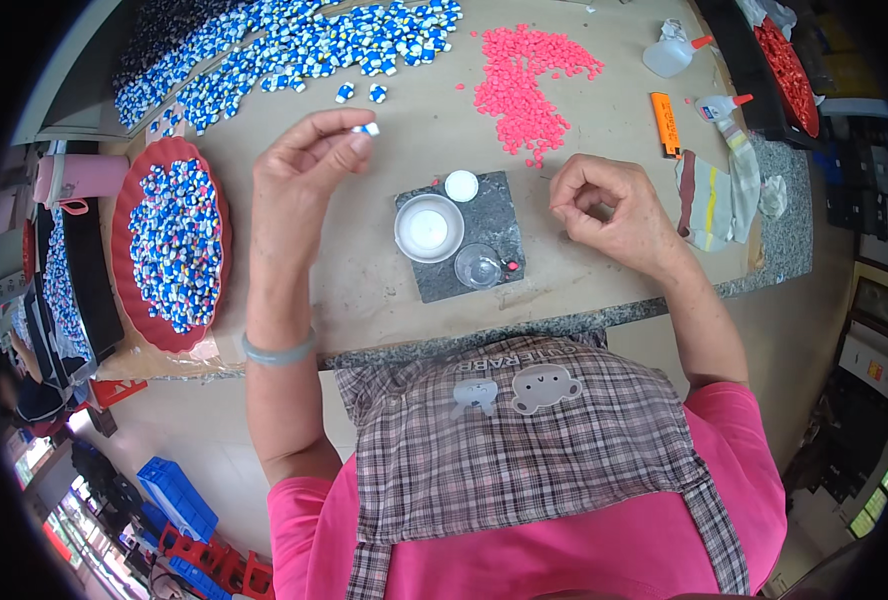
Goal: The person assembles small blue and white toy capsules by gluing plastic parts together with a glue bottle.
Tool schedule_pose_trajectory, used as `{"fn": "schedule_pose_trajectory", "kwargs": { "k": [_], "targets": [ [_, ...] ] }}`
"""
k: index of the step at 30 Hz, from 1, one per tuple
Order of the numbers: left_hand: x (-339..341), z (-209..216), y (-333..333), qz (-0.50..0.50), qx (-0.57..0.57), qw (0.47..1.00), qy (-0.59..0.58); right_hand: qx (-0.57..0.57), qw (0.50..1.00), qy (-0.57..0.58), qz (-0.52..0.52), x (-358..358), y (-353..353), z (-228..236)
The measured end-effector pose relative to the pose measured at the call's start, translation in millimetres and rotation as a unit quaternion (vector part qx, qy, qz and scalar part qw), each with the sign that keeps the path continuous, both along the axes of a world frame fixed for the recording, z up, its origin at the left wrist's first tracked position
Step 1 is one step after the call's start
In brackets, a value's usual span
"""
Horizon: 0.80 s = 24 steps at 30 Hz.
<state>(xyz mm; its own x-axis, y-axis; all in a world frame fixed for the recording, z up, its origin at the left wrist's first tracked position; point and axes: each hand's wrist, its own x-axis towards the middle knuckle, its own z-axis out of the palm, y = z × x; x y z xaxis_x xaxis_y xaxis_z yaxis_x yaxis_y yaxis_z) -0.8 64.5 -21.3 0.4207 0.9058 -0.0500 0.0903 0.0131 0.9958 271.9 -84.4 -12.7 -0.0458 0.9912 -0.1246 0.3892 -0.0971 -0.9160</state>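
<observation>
My left hand (316,165) pinches a small blue-and-white piece (367,129) between thumb and forefinger, raised over the left half of the table. To the right, my right hand (614,210) is closed in a pinch; whatever its fingertips hold is too small to make out. Between the hands lies a dark stone slab (444,279). It bears a round dish (401,240) with white contents, a white round cap (461,186) and a small clear cup (478,266). One pink piece (512,266) sits beside the cup.
Loose blue-and-white pieces (314,55) spread across the back left, pink pieces (519,90) at the back middle. A red scalloped tray (222,240) full of finished-looking pieces stands left. Glue bottles (670,58), an orange box cutter (665,124) and a striped cloth (709,200) lie right.
</observation>
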Motion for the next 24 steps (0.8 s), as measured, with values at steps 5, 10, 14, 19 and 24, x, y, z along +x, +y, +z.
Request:
{"fn": "schedule_pose_trajectory", "kwargs": {
  "k": [5,10,14,19,24],
  "targets": [
    [0,4,-29,-0.036,-0.097,0.986,-0.128,-0.017,0.995,0.095,0.006,-10,4,-2],
    [3,12,-41,-0.033,-0.101,0.984,-0.143,-0.027,0.982,0.185,-0.020,-20,7,6],
    [0,12,-45,-0.052,-0.102,0.985,-0.129,-0.085,0.971,0.221,0.025,-17,8,7],
    [-1,10,-47,-0.069,-0.082,0.986,-0.125,-0.165,0.955,0.244,0.036,-24,9,21],
    [-3,14,-53,-0.065,-0.092,0.986,-0.127,-0.191,0.952,0.231,0.061,-34,9,24]
  ]
}}
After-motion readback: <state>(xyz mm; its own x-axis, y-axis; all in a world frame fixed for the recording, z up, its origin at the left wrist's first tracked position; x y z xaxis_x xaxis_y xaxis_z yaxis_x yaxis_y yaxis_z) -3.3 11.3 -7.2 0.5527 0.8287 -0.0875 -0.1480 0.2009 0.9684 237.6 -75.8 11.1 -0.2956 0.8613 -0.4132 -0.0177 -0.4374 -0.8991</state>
